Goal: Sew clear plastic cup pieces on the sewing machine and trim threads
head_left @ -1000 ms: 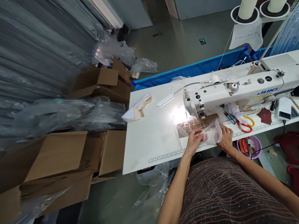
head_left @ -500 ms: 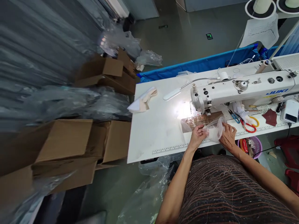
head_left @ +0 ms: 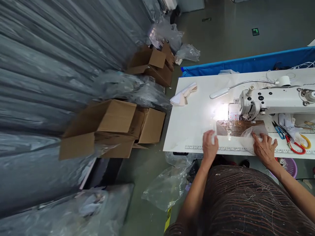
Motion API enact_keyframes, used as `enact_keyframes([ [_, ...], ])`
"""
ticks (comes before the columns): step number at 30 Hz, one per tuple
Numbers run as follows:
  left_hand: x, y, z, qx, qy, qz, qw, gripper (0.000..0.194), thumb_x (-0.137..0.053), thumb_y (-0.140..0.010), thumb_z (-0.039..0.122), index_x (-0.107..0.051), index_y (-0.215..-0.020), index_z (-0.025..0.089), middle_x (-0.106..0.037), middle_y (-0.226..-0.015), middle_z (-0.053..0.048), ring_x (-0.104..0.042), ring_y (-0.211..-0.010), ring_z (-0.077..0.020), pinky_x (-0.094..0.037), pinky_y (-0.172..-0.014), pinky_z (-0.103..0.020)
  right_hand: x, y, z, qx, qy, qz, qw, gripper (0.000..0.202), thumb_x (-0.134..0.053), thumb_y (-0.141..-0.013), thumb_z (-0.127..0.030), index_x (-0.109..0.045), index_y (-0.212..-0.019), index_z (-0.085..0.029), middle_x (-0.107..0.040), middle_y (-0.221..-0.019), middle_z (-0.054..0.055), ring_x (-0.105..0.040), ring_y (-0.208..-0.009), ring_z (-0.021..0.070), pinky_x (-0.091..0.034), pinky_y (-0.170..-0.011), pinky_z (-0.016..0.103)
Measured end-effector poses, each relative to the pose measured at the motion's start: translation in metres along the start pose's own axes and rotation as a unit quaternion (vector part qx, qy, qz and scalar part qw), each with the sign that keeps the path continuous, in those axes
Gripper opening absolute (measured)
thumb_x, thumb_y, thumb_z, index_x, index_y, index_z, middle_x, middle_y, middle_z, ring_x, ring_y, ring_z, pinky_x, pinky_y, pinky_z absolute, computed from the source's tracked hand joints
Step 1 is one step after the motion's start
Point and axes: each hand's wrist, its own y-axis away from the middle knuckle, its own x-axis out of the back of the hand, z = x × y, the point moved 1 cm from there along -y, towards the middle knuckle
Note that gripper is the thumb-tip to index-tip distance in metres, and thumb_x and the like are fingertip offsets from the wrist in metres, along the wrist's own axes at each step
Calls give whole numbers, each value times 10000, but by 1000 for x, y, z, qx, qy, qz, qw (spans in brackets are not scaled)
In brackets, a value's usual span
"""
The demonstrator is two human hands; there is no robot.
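Observation:
A piece of sheer white fabric (head_left: pixel 248 141) lies at the front of the white sewing table, over the shiny brown metal plate (head_left: pixel 232 128) of the sewing machine (head_left: pixel 273 100). My right hand (head_left: pixel 265 149) rests on the fabric's right part, fingers spread and touching it. To the left of the plate, my left hand (head_left: pixel 210 146) is over the table's front edge with fingers apart and nothing held in them. The needle area is partly hidden by the machine head.
Right of my right hand lie blue-handled snips (head_left: pixel 280 131) and red-and-yellow scissors (head_left: pixel 296 146). A lamp (head_left: pixel 220 93) shines by the needle. Folded white fabric (head_left: pixel 183 95) lies at the table's far left. Open cardboard boxes (head_left: pixel 118 116) stand left; a purple basket (head_left: pixel 291 167) is below.
My left hand has let go of the sheer fabric and moved left. My right hand has lowered the fabric onto the table and spread its fingers. The view has swung left.

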Motion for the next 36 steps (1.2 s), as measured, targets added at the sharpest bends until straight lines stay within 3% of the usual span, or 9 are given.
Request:
enact_keyframes([
  [4, 30, -30, -26, 50, -33, 80, 995, 323, -684, -739, 253, -561, -1026, 169, -496, -1195, -168, -421, -1237, -336, -301, -1080, -590, 6, -1, 1, -7, -1, 10, 1000, 453, -481, -855, -131, -604, -1270, -264, -584, -1146, 156, -494, -997, 318, -330, -910, 617],
  [6, 33, -38, -32, 64, -29, 66, 995, 275, -749, -669, 250, -587, -883, 190, -554, -1089, -125, -473, -1187, -333, -329, -1072, -563, 11, -4, -4, -6, -23, 23, 999, 437, -489, -842, -124, -623, -1243, -235, -578, -1142, 175, -497, -981, 329, -371, -875, 607],
  [9, 31, -41, -33, 88, 2, 24, 996, 171, -706, -737, 302, -569, -740, 198, -614, -844, -59, -617, -961, -265, -468, -956, -487, 19, -9, -25, 35, -108, 62, 992, 418, -481, -846, -128, -616, -1239, -179, -555, -1163, 195, -499, -978, 328, -450, -803, 517],
  [14, 24, -44, -34, 140, 70, -3, 988, 230, -545, -892, 400, -500, -955, 183, -685, -843, -53, -695, -763, -165, -574, -747, -347, 16, -14, -76, 152, -278, 62, 946, 363, -459, -874, -138, -605, -1206, -153, -545, -1137, 166, -504, -1033, 281, -482, -844, 426],
  [18, 24, -54, -29, 185, 60, 0, 981, 447, -693, -795, 334, -431, -1122, 179, -689, -909, -56, -691, -710, -139, -572, -672, -286, 13, -8, -86, 148, -257, 7, 955, 357, -517, -834, -112, -629, -1170, -159, -571, -1140, 163, -491, -1049, 290, -472, -830, 413],
  [21, 26, -59, -22, 203, 14, -31, 979, 554, -771, -684, 225, -448, -1131, 173, -699, -824, -17, -667, -632, -135, -551, -617, -266, 16, -1, -67, 112, -238, 4, 965, 363, -503, -838, -99, -634, -1169, -168, -585, -1151, 152, -485, -1057, 286, -454, -827, 403],
  [25, 34, -53, -16, 206, -57, -70, 974, 521, -751, -680, 223, -478, -1122, 185, -709, -759, 21, -654, -578, -139, -535, -611, -269, 17, 7, -20, 67, -246, 44, 966, 333, -457, -859, -115, -662, -1109, -189, -586, -1118, 134, -487, -1047, 274, -431, -851, 405],
  [32, 57, -23, -19, 217, -168, -83, 958, 540, -706, -691, 297, -472, -1169, 197, -719, -821, -8, -700, -805, -215, -529, -798, -340, 3, 2, 90, -111, -171, 155, 967, 336, -406, -883, -187, -636, -1122, -137, -563, -1077, 163, -479, -1016, 301, -375, -888, 462],
  [36, 69, -11, -20, 209, -203, -101, 951, 600, -691, -668, 312, -470, -1211, 185, -704, -856, -40, -684, -892, -279, -496, -891, -428, -4, 6, 121, -125, -133, 149, 972, 329, -426, -864, -189, -641, -1090, -82, -564, -1043, 191, -477, -1003, 309, -377, -881, 469],
])
